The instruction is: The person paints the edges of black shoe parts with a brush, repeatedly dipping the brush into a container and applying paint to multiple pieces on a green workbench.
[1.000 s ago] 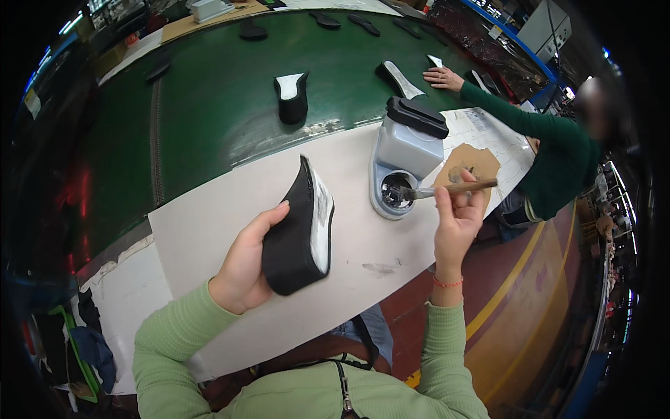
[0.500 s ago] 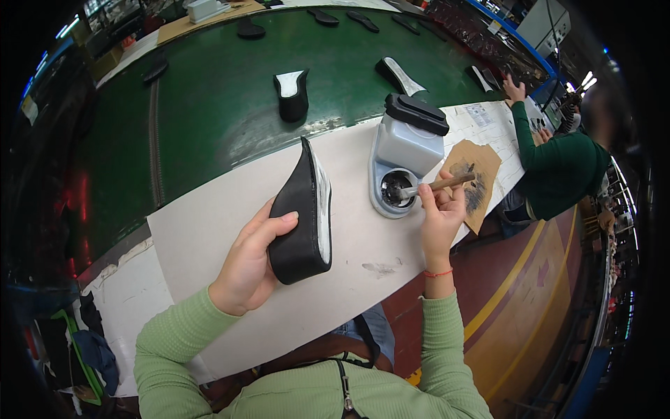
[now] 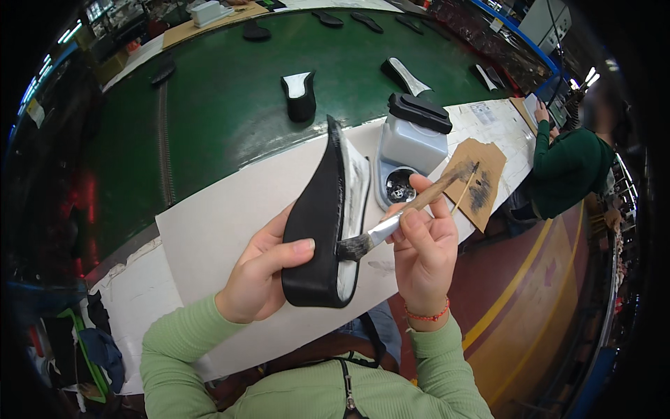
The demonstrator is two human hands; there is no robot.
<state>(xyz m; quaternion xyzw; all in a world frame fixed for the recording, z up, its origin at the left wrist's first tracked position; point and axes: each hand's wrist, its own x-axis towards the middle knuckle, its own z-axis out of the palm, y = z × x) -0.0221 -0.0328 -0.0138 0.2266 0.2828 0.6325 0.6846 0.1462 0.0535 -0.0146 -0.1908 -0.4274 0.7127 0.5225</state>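
A black wedge shoe sole point(image 3: 314, 230) with a whitish inner face stands tilted in my left hand point(image 3: 262, 269), thumb across its black side and fingers behind. My right hand point(image 3: 427, 260) grips a paintbrush point(image 3: 396, 222) with a wooden handle and metal collar. Its dark bristles touch the rim between the black side and the white face, near the heel end. Beyond the brush stands a pale plastic dispenser point(image 3: 416, 143) with a black lid; dark liquid point(image 3: 400, 187) shows in its round cup.
Stained cardboard point(image 3: 494, 157) lies right of the dispenser, a thin stick point(image 3: 463, 188) over it. White board point(image 3: 209, 230) covers the near table. Several soles, including a wedge point(image 3: 300, 101), rest on the green belt point(image 3: 216, 105). A person in a dark green sleeve point(image 3: 569, 164) works at right.
My right hand has brought the brush from the cup leftward and nearer, onto the sole. The left hand has moved the sole slightly right and turned more of its white face up.
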